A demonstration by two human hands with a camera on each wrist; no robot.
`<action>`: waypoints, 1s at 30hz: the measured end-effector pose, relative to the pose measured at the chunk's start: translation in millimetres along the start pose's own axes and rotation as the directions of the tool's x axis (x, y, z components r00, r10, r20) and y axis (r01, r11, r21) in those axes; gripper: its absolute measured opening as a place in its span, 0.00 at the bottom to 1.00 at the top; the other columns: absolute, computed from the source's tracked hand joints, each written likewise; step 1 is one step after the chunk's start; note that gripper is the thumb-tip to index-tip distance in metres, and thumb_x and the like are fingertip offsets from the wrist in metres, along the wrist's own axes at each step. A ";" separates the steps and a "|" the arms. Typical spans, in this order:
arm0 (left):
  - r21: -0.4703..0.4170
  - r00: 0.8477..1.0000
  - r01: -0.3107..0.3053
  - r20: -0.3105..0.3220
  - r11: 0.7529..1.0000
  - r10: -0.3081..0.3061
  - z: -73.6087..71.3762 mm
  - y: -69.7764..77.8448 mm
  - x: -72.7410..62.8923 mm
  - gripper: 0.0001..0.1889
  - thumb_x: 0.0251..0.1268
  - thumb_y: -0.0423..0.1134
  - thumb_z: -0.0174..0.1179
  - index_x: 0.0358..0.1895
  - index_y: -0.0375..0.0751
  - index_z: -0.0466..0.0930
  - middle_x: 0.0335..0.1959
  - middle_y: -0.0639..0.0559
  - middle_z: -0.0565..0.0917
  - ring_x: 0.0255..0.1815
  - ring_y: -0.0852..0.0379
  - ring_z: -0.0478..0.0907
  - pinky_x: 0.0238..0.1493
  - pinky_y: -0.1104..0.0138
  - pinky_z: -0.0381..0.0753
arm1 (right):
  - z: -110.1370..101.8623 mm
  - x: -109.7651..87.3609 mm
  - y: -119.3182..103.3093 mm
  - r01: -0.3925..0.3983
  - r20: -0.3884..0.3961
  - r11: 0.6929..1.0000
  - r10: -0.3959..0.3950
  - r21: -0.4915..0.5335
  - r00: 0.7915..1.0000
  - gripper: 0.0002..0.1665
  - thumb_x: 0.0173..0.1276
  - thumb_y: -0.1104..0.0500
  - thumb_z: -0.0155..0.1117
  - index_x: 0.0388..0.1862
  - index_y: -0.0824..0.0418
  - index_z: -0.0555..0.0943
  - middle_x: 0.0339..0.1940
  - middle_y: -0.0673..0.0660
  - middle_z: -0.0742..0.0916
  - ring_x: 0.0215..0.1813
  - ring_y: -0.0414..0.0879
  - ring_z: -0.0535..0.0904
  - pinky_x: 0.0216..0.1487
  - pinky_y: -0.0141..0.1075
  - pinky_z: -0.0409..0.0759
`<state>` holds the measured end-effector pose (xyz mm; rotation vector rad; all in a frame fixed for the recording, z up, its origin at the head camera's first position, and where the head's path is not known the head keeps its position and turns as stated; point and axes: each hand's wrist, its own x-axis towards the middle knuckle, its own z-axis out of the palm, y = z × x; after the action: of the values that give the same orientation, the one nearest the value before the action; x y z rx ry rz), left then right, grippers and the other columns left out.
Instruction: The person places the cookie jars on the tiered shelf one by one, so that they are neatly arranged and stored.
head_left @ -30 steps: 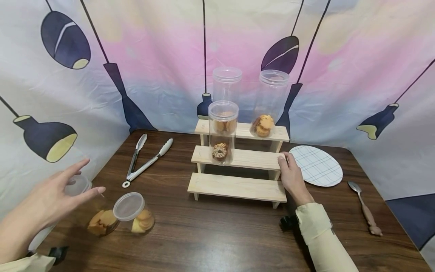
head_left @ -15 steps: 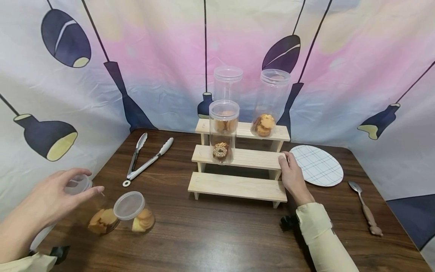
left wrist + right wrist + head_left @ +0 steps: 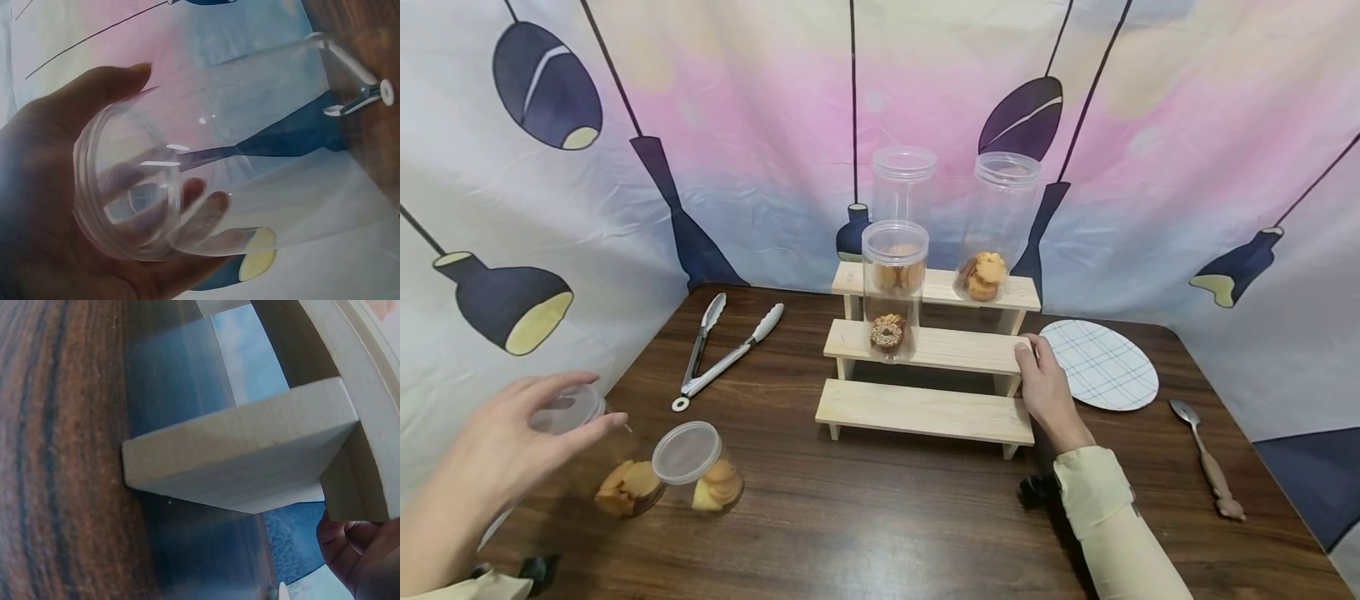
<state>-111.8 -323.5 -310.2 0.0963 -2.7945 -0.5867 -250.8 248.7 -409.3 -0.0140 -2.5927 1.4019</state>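
Note:
At the table's left, my left hand [image 3: 501, 446] curls its thumb and fingers round the lid end of a clear plastic jar [image 3: 250, 156]. Cookies [image 3: 627, 487] show at that jar's bottom. Beside it stands a second lidded jar [image 3: 687, 454], also with cookies. My right hand [image 3: 1048, 392] grips the right end of the middle step of a three-step wooden display stand [image 3: 925, 412]; its fingers [image 3: 340, 540] appear at the board's edge in the right wrist view. A jar with a nut-topped cookie [image 3: 891, 292] stands on the middle step.
Two more cookie jars, a left one [image 3: 904, 167] and a right one [image 3: 997, 225], stand on the top step. White-tipped tongs [image 3: 722, 367] lie left of the stand. To the right are a checked oval plate or mat [image 3: 1097, 367] and a spoon [image 3: 1206, 462].
My left hand has come down and its fingers have drawn in round the jar's lid, moving slightly left. The right hand keeps its hold on the stand.

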 end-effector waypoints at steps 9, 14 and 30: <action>-0.042 0.990 0.000 -0.141 0.999 -0.006 4.1 0.4 -5.8 0.32 0.50 0.58 0.75 0.58 0.48 0.84 0.58 0.50 0.78 0.42 0.82 0.64 0.37 0.73 0.61 | -0.8 1.9 0.6 0.000 -0.004 1.000 0.000 0.007 1.000 0.38 0.79 0.34 0.34 0.75 0.56 0.62 0.64 0.69 0.76 0.58 0.62 0.75 0.59 0.54 0.69; -0.054 0.984 0.008 -0.178 0.998 -0.018 5.9 -0.7 -5.5 0.30 0.48 0.58 0.77 0.56 0.50 0.86 0.52 0.73 0.73 0.47 0.78 0.66 0.35 0.77 0.61 | -0.7 0.5 0.7 -0.009 0.000 1.000 0.009 0.015 1.000 0.38 0.79 0.34 0.34 0.75 0.57 0.62 0.68 0.69 0.74 0.65 0.63 0.72 0.65 0.58 0.67; -0.086 0.976 -0.026 -0.219 0.996 0.007 4.4 -0.4 0.7 0.31 0.47 0.54 0.78 0.56 0.46 0.86 0.47 0.85 0.65 0.43 0.93 0.55 0.35 0.91 0.58 | -1.3 0.6 -0.2 -0.026 0.002 1.000 0.026 0.016 1.000 0.38 0.79 0.34 0.35 0.75 0.57 0.62 0.71 0.68 0.72 0.70 0.64 0.69 0.69 0.58 0.64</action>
<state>-113.8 -322.3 -314.0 0.1121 -2.5512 -0.6533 -251.2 249.8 -408.3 -0.0446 -2.5915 1.4319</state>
